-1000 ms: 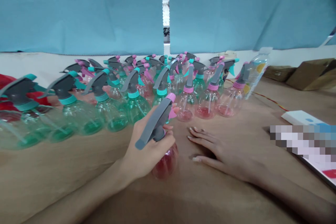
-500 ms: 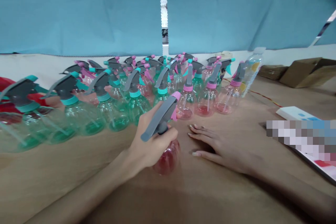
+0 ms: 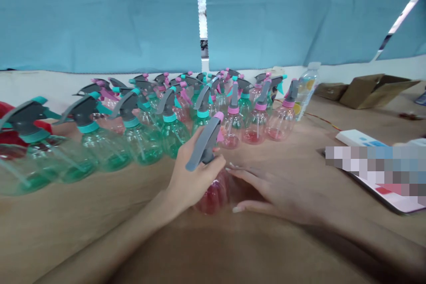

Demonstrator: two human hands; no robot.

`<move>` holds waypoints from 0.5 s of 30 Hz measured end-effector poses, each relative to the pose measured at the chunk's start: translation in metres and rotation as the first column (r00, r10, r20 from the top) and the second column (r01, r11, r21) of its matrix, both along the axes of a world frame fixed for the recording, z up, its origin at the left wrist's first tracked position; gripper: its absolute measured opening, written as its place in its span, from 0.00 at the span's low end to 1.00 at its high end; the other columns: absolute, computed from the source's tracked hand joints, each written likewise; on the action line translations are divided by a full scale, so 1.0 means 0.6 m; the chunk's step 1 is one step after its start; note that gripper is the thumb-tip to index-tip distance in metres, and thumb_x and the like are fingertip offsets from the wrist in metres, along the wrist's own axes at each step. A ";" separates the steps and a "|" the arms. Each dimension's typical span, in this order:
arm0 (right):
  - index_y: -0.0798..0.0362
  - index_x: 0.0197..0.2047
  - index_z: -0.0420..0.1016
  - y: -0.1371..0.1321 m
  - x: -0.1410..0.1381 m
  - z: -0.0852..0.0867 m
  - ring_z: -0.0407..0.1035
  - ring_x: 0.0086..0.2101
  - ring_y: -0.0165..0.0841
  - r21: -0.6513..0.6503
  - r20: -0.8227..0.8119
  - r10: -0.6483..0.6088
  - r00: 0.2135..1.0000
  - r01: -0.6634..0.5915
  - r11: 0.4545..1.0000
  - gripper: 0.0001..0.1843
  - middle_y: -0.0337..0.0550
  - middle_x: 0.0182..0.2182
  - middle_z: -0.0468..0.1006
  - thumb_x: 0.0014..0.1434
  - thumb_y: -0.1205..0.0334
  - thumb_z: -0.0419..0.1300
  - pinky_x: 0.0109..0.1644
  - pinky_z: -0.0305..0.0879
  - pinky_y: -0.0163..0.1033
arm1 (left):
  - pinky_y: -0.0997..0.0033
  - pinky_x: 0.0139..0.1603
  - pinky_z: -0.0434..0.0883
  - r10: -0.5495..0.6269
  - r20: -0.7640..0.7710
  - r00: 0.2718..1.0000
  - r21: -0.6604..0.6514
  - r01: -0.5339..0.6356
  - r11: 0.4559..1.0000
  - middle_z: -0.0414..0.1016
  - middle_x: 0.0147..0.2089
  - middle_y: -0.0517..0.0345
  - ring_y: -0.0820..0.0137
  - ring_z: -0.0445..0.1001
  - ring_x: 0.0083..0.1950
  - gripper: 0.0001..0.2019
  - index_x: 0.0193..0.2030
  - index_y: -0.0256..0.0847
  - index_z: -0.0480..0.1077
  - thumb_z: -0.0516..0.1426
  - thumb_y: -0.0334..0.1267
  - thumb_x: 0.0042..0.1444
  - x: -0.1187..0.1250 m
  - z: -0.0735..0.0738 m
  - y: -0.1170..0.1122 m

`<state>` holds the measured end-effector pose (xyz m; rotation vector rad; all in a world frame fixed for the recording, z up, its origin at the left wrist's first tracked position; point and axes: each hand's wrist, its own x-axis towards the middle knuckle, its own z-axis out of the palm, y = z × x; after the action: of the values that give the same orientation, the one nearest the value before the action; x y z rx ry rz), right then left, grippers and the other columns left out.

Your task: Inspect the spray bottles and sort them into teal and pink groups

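Note:
A spray bottle [image 3: 213,197] with a pink-tinted round body and a grey trigger head tipped in pink stands on the brown tabletop in front of me. My left hand [image 3: 196,166] is wrapped round its neck, just under the spray head, and hides the collar. Just right of that bottle is my right hand [image 3: 266,188], fingers and thumb apart, holding nothing. Its fingertips are close to the bottle's side; whether they touch it I cannot tell. The nearest bottle beyond is a pink-collared spray bottle [image 3: 232,128].
Rows of green spray bottles [image 3: 144,144] and pink ones fill the back and left. A clear drink bottle [image 3: 308,91] stands at the right end. Further right are an opened cardboard box [image 3: 374,91], a thin wire [image 3: 321,120] and a white flat item [image 3: 399,204], partly blurred out.
My right hand has moved left toward the held spray bottle, its thumb spread wider from the fingers. The left hand keeps its grip. The view has turned slightly right.

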<state>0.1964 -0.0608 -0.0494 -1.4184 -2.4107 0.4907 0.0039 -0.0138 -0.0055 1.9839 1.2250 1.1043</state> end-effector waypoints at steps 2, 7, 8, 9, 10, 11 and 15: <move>0.45 0.65 0.55 -0.003 -0.003 0.010 0.58 0.58 0.47 0.026 -0.006 0.018 1.000 -0.018 1.000 0.38 0.45 0.61 0.63 0.56 0.38 0.54 0.60 0.54 0.54 | 0.73 0.36 0.69 -0.023 -0.008 1.000 0.017 0.023 1.000 0.71 0.33 0.65 0.70 0.72 0.34 0.11 0.41 0.47 0.67 0.54 0.33 0.50 0.001 -0.008 0.002; 0.43 0.66 0.50 -0.011 -0.011 0.034 0.58 0.58 0.46 0.001 -0.116 0.081 0.990 -0.081 0.997 0.38 0.41 0.62 0.60 0.57 0.41 0.55 0.59 0.57 0.52 | 0.72 0.35 0.70 -0.029 -0.007 1.000 0.015 0.029 0.999 0.73 0.33 0.63 0.69 0.74 0.35 0.09 0.41 0.45 0.68 0.54 0.34 0.52 0.008 -0.017 0.002; 0.44 0.66 0.49 -0.013 -0.013 0.036 0.58 0.58 0.45 -0.026 -0.138 0.066 0.988 -0.070 0.997 0.38 0.42 0.62 0.60 0.57 0.42 0.55 0.59 0.58 0.50 | 0.71 0.35 0.70 -0.037 -0.005 0.999 0.013 0.037 0.999 0.73 0.33 0.63 0.69 0.74 0.35 0.10 0.42 0.45 0.68 0.54 0.34 0.52 0.010 -0.016 0.001; 0.44 0.66 0.50 -0.016 -0.015 0.037 0.60 0.57 0.45 -0.059 -0.153 0.043 0.987 -0.053 0.997 0.38 0.43 0.62 0.61 0.57 0.43 0.56 0.58 0.60 0.49 | 0.71 0.36 0.70 -0.050 0.002 0.999 0.009 0.050 0.999 0.73 0.33 0.63 0.70 0.74 0.35 0.11 0.44 0.45 0.68 0.53 0.33 0.52 0.013 -0.015 -0.001; 0.45 0.65 0.50 -0.018 -0.016 0.037 0.62 0.56 0.44 -0.094 -0.161 0.017 0.987 -0.033 0.995 0.37 0.44 0.61 0.63 0.57 0.43 0.56 0.56 0.62 0.49 | 0.71 0.37 0.70 -0.065 0.016 0.998 0.009 0.065 0.998 0.73 0.33 0.63 0.70 0.74 0.35 0.13 0.45 0.45 0.67 0.54 0.33 0.53 0.017 -0.013 -0.003; 0.46 0.65 0.51 -0.020 -0.016 0.036 0.64 0.54 0.44 -0.113 -0.171 -0.013 0.985 -0.006 0.994 0.38 0.45 0.59 0.65 0.56 0.42 0.56 0.55 0.63 0.49 | 0.71 0.38 0.70 -0.080 0.028 0.996 0.009 0.079 0.997 0.72 0.33 0.64 0.70 0.74 0.35 0.14 0.47 0.46 0.67 0.54 0.32 0.53 0.022 -0.011 -0.005; 0.48 0.62 0.55 -0.025 -0.012 0.023 0.69 0.48 0.44 -0.096 -0.197 -0.092 0.976 0.074 0.993 0.41 0.47 0.56 0.69 0.51 0.37 0.58 0.53 0.65 0.51 | 0.70 0.39 0.70 -0.124 0.052 0.991 0.004 0.124 0.992 0.71 0.32 0.65 0.71 0.73 0.34 0.12 0.46 0.46 0.66 0.54 0.34 0.54 0.048 -0.006 -0.012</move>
<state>0.1894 -0.0760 -0.0358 -1.4241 -2.1860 0.6926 0.0326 -0.0211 -0.0089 1.9903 1.0589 1.0883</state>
